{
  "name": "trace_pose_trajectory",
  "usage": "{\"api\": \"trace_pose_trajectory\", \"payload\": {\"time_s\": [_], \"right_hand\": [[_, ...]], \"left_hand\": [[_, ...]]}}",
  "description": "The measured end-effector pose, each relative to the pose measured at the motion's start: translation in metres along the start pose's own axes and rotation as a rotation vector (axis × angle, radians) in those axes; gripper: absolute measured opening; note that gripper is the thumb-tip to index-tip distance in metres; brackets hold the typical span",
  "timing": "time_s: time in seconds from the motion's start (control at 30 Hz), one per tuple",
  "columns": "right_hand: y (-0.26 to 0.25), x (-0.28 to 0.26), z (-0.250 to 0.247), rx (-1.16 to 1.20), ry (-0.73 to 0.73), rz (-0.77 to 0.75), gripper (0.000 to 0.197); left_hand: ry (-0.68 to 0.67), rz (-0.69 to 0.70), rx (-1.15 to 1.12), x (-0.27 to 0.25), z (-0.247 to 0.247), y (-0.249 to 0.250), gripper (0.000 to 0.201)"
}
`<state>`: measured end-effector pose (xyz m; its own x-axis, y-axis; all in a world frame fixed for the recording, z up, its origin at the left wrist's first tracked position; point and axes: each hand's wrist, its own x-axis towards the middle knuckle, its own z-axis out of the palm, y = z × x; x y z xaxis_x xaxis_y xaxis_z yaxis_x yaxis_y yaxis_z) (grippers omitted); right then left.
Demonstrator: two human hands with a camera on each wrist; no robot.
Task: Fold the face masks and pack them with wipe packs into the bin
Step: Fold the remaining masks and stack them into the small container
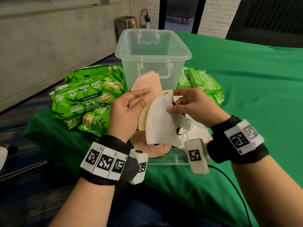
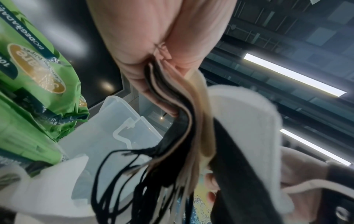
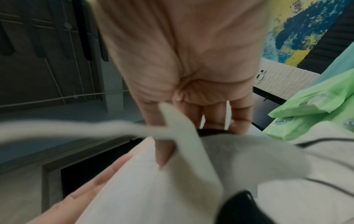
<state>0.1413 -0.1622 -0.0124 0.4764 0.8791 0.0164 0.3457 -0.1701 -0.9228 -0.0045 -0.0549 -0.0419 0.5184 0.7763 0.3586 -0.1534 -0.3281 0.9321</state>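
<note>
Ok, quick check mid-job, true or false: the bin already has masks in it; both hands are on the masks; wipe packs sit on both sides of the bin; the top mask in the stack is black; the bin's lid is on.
1. The bin already holds masks. False: it looks empty.
2. Both hands are on the masks. True: the left hand holds the stack of masks, and the right hand pinches the white mask.
3. Wipe packs lie on both sides of the bin. True: dark green packs on its left, light green packs on its right.
4. The mask on top of the stack is black. False: it is white.
5. The bin's lid is on. False: the bin stands open.
</note>
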Motion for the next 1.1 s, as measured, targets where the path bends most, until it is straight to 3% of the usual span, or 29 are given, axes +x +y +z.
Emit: {"api": "trace_pose_trajectory", "payload": {"time_s": [0.1, 0.23, 0.53, 0.63, 0.73, 0.87, 0.9, 0.93, 1.03, 1.1], "right_hand": [[-0.004, 0.0, -0.001, 0.034, 0.053, 0.035, 0.017], [-0.007, 0.001, -0.009, 0.096, 0.166, 0.009, 0.02], [-0.014, 0.003, -0.018, 0.128, 0.642, -0.335, 0.023], [-0.011, 0.001, -0.005, 0.0, 0.545, -0.412, 0.03], [-0.008, -0.004, 0.005, -0.132, 0.31, -0.433, 0.032], [-0.01, -0.009, 0.009, -0.321, 0.174, -0.488, 0.005], [-0.011, -0.01, 0.009, -0.355, 0.166, -0.493, 0.006], [-0.011, -0.011, 0.009, -0.381, 0.156, -0.495, 0.01], [-0.012, -0.011, 0.008, -0.402, 0.116, -0.49, 0.017], [-0.012, -0.013, 0.006, -0.398, 0.075, -0.481, 0.021]], "left_hand": [[0.004, 0.014, -0.013, 0.0, 0.0, 0.0, 0.03], [0.061, -0.001, -0.012, 0.001, 0.0, 0.0, 0.024], [0.139, -0.131, 0.019, 0.004, -0.001, -0.002, 0.015], [0.128, -0.172, -0.031, 0.002, 0.002, 0.005, 0.017], [0.124, -0.213, -0.086, 0.002, 0.002, 0.009, 0.045], [0.115, -0.248, -0.104, 0.001, 0.0, 0.006, 0.069], [0.105, -0.249, -0.103, 0.001, 0.0, 0.005, 0.069], [0.095, -0.244, -0.085, 0.001, 0.0, 0.006, 0.063], [0.087, -0.211, 0.03, 0.001, 0.001, 0.005, 0.021], [0.099, -0.206, 0.069, 0.002, 0.0, 0.003, 0.014]]}}
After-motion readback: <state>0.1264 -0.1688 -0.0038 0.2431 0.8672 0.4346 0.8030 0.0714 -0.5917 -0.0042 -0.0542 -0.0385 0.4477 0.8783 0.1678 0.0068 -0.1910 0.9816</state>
